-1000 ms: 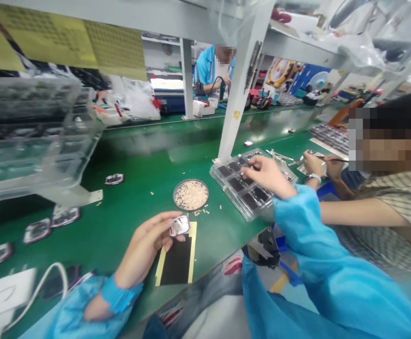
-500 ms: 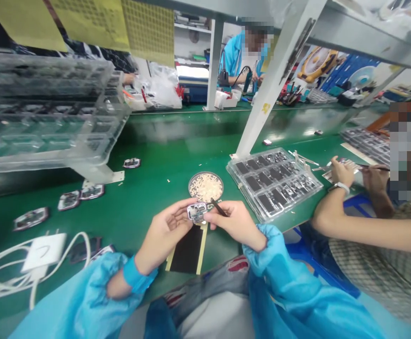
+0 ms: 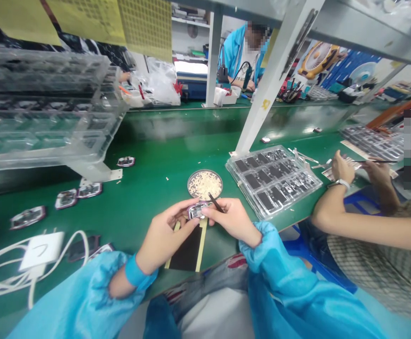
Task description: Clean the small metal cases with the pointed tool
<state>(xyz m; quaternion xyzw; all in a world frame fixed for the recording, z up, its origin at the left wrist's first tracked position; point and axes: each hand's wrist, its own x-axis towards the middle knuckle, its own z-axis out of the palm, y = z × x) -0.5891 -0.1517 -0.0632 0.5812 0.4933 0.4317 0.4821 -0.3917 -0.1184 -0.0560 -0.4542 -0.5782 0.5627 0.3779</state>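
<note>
Between the thumb and fingers of my left hand (image 3: 168,230) is a small rounded electronic module (image 3: 195,210) with a purplish rim, its inner parts facing up. My right hand (image 3: 232,217) pinches dark tweezers (image 3: 216,202), and its fingertips touch the module's right side. Just beyond both hands sits a round dish (image 3: 205,184) full of small pale bits. Below the module, a black pad (image 3: 184,249) with yellow tape edges lies on the green table (image 3: 156,188), partly covered by my left hand.
Clear trays of dark parts (image 3: 274,181) lie right of the dish. Similar modules (image 3: 66,198) and a white charger with cable (image 3: 42,251) are at left. A rack post (image 3: 262,94) rises behind. A co-worker's hands (image 3: 343,169) work at right; another person (image 3: 242,52) is across.
The module in my left hand is tipped to a flatter angle, and my right fingers have shifted slightly up and left. The person across leans lower. The view has moved slightly.
</note>
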